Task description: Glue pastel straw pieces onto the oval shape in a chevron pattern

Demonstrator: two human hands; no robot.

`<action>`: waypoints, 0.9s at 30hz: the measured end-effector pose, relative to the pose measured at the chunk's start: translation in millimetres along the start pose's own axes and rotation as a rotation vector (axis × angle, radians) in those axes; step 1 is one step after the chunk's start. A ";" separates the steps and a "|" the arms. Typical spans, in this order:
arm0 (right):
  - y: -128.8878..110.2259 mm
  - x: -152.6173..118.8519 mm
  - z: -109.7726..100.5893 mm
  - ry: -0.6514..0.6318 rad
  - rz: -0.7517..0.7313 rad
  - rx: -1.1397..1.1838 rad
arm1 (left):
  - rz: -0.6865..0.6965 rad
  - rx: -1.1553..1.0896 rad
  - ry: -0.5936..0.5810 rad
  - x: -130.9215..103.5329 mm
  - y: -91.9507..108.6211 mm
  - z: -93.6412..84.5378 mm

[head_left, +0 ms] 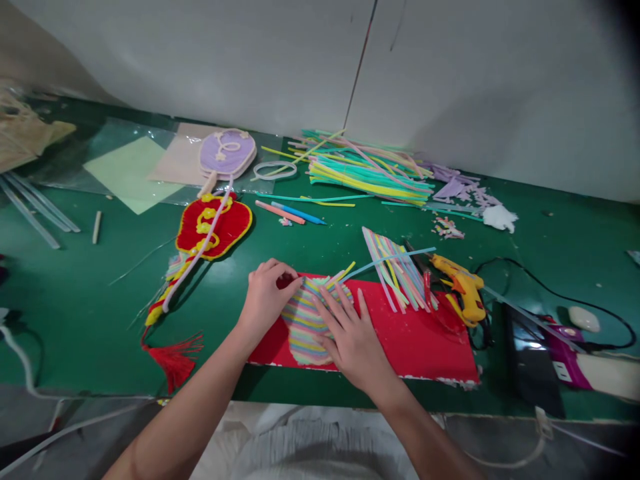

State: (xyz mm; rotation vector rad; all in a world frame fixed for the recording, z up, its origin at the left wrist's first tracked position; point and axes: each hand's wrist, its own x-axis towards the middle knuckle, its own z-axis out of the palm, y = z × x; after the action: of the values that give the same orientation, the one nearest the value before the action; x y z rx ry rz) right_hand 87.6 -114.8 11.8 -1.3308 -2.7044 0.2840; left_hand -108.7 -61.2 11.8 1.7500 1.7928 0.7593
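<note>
A panel of pastel pipe cleaners laid side by side in stripes (307, 337) rests on a red board (415, 340) in front of me. My left hand (267, 293) is closed at the panel's upper left edge, thumb and fingers pinched together there. Spread flat across the panel's right side, my right hand (353, 333) presses on it with fingers apart. Short yellow pipe cleaner ends (345, 272) stick out above my right fingers. Cut pipe cleaner pieces (395, 267) lie at the board's upper right, beside a yellow hot glue gun (463, 287).
Left of the board lies a red and yellow fan (237, 227) with a red tassel (173, 363); behind it is a purple fan (225, 153). A pipe cleaner bundle (370, 177) lies by the wall. Pens (300, 212), a phone (530, 353) and a black cord (560, 290) are around.
</note>
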 end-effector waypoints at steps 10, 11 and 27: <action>-1.0 0.8 -0.7 -0.011 0.008 0.003 | -0.012 0.052 -0.030 1.1 0.4 1.0; -1.2 0.3 -0.7 -0.012 0.009 0.006 | -0.011 0.049 -0.030 1.3 0.2 1.0; 41.1 -6.2 0.3 0.116 0.151 -0.020 | 0.442 0.395 -0.149 -51.8 35.6 21.9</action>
State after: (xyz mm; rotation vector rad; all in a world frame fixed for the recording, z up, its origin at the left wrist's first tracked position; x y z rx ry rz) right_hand 123.1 -95.2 2.4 -1.5102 -2.5234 0.1872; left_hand -66.4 -111.8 20.3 2.4423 1.5461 0.4340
